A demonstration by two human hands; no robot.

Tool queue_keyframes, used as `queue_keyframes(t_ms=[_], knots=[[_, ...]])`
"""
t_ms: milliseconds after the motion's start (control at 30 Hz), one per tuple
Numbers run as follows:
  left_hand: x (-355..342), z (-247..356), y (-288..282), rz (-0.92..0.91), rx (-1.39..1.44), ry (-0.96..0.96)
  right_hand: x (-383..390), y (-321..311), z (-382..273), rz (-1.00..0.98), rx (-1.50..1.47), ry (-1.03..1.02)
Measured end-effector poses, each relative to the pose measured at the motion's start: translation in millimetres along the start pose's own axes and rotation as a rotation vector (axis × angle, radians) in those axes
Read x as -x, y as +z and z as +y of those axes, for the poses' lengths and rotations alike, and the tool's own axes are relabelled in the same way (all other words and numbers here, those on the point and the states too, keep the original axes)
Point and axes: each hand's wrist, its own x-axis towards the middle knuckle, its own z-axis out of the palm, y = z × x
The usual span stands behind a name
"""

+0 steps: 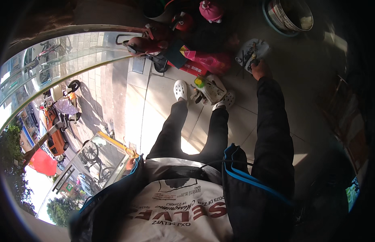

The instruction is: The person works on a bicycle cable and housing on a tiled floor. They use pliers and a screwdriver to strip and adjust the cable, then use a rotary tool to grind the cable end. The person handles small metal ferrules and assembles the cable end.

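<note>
Partly sunlit pale floor tiles [160, 101] lie around a cluttered, whitish, rounded container [265, 47], where the right hand [261, 70] curls its fingers, apparently handling the contents, grip unclear. Lifting next would call for a firm hold. The left hand [131, 163], finger state indistinct, is beside a yellow-edged glass door [114, 142].

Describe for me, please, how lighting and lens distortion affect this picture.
In the head view, sunlight bleaches the floor beside the legs; same view, the right hand sits in dimmer light; same view, the glass panel bows and the image's border falls to black.
</note>
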Motion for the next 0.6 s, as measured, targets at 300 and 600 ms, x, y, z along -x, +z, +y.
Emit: queue_keyframes(t_ms=[300, 600], knots=[[47.1, 206.3, 179.7, 0.037, 0.208, -0.148, -47.3, 15.4, -20.9, -0.275, -0.023, 0.017], [39.6, 307.9, 212.7, -0.127, 0.092, 0.101, 111.2, -133.3, -13.1, 0.022, -0.244, -0.233]])
